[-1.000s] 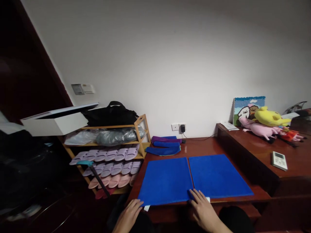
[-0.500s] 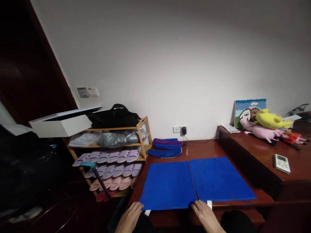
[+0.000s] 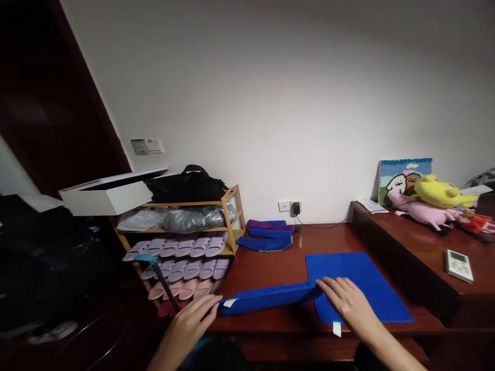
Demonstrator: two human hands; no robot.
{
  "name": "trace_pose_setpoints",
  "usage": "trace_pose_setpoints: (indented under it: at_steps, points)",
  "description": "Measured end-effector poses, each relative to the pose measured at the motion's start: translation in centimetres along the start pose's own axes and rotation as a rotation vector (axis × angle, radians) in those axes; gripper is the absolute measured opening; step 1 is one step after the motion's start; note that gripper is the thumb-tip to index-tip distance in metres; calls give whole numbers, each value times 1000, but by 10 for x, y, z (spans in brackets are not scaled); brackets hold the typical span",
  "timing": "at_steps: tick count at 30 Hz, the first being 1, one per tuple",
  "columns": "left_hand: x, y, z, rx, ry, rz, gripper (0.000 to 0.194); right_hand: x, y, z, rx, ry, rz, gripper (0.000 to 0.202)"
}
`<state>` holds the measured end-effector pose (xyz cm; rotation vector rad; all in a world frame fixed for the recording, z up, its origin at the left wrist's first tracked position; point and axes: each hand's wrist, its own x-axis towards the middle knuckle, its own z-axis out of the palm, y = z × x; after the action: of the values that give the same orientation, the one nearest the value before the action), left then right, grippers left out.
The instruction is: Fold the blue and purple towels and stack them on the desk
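Observation:
A blue cloth (image 3: pixel 270 297) is held up off the table's front part, seen nearly edge-on as a narrow band. My left hand (image 3: pixel 195 319) pinches its left corner, beside a small white tag. At the right corner, my right hand (image 3: pixel 344 301) grips it between thumb and fingers. A second blue cloth (image 3: pixel 367 283) lies flat to the right, partly behind my right hand and forearm; its white tag (image 3: pixel 336 329) hangs over the front edge. Several folded blue and purple cloths (image 3: pixel 266 241) rest at the back left of the reddish-brown table (image 3: pixel 247 268).
A wooden rack (image 3: pixel 232 216) with slippers (image 3: pixel 199 245) and a black bag (image 3: pixel 189 185) stands left. A raised brown surface on the right bears plush toys (image 3: pixel 441 193), a white remote-like device (image 3: pixel 459 265) and a picture (image 3: pixel 404 178). A plugged-in adapter (image 3: pixel 296 208) trails a cable.
The left blue cloth lay flat beside the other one; both my hands have raised it by its near corners. The right cloth still lies flat. The view has shifted slightly.

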<state>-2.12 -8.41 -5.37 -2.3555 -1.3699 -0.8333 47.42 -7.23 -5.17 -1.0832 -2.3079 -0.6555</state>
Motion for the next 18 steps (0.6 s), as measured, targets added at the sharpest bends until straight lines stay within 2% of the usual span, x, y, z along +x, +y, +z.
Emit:
trace_pose_setpoints:
  at_steps: [5,8,10,12,14,18]
  points:
    - [43,36,-61,-43,7,67,30,4,29,-58,43,78,-5,47]
    - [63,61,-83,-79,40,74,27,-1,42,-91,120,107,39,41]
    - [73,77,-92,-117,33,59,24,-13,51,-110,154,95,70,41]
    - [78,93,-94,-177,-10,39,22,-34,62,-123,172,54,81,44]
    - [81,108,-90,-262,-96,6,20,-64,75,-127,192,-12,104,49]
    - [83,134,-62,-516,-346,-138,11,-126,96,-110,268,-182,202,45]
